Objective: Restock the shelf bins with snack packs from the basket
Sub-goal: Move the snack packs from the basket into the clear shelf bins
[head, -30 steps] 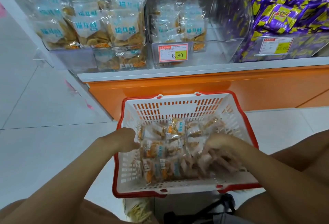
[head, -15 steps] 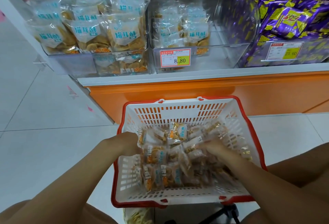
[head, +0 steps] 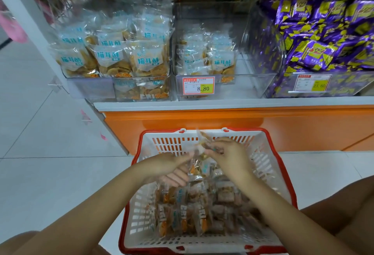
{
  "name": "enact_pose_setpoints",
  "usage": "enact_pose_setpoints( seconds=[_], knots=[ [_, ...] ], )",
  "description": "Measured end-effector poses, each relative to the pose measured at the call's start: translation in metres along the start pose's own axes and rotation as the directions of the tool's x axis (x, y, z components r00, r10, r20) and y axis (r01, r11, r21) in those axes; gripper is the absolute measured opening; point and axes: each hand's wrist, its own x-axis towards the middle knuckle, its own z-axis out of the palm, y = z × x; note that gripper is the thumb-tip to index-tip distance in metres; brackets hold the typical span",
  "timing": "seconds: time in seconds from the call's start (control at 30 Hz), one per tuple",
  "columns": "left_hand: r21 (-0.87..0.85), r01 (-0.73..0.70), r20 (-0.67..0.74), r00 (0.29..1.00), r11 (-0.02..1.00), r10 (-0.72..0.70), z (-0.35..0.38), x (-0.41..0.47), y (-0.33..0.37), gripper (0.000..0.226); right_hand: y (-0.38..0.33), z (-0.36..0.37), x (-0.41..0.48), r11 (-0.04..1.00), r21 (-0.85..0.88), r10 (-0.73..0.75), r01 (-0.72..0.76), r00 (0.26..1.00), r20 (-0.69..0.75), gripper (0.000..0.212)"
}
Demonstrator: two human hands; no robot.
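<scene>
both hands have risen from the heap with a bunch of snack packs (head: 199,149) gathered between them, so one load looks ready for the shelf. the right hand (head: 228,153) curls its fingers round the bunch; the left hand (head: 172,168) pinches it from the other side, its fingertips blurred. below the grip sits the basket (head: 168,143), many packs left; above and ahead, the half-empty middle bin (head: 255,80).
</scene>
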Motion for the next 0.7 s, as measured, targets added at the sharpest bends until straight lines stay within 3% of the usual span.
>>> enact_pose_setpoints(
  seconds=[0.1,0.17,0.3,0.4,0.47,0.53,0.63,0.7],
  knots=[
    [-0.343,-0.091,0.029,0.994,0.935,0.108,0.007,-0.012,0.022,0.090,-0.018,-0.013,-0.002,0.941,-0.097,-0.338,0.324,0.895,-0.290,0.022],
    [-0.527,-0.217,-0.038,0.972,0.822,0.232,0.010,-0.021,0.034,0.083,-0.029,-0.020,-0.007,0.890,-0.153,-0.454,0.429,0.807,-0.377,0.026],
    [-0.705,-0.357,-0.097,0.905,0.613,0.415,0.013,-0.036,0.047,0.085,-0.042,-0.035,-0.011,0.788,-0.259,-0.613,0.559,0.669,-0.420,0.025],
    [-0.700,-0.462,-0.168,0.848,0.545,0.503,0.014,-0.044,0.054,0.048,-0.050,-0.043,-0.014,0.722,-0.273,-0.690,0.635,0.633,-0.351,0.020],
    [-0.662,-0.516,-0.224,0.828,0.543,0.514,0.013,-0.046,0.060,0.029,-0.054,-0.047,-0.018,0.690,-0.247,-0.721,0.680,0.620,-0.308,0.016],
    [-0.584,-0.560,-0.249,0.812,0.587,0.528,0.011,-0.047,0.066,0.026,-0.060,-0.054,-0.023,0.715,-0.183,-0.692,0.675,0.646,-0.323,0.030],
    [-0.450,-0.597,-0.247,0.798,0.665,0.550,0.013,-0.049,0.073,0.044,-0.068,-0.075,-0.027,0.810,-0.008,-0.530,0.587,0.726,-0.439,0.040],
    [-0.361,-0.606,-0.219,0.794,0.709,0.567,0.017,-0.049,0.078,0.037,-0.067,-0.088,-0.025,0.864,0.093,-0.393,0.496,0.778,-0.490,0.035]
  ],
)
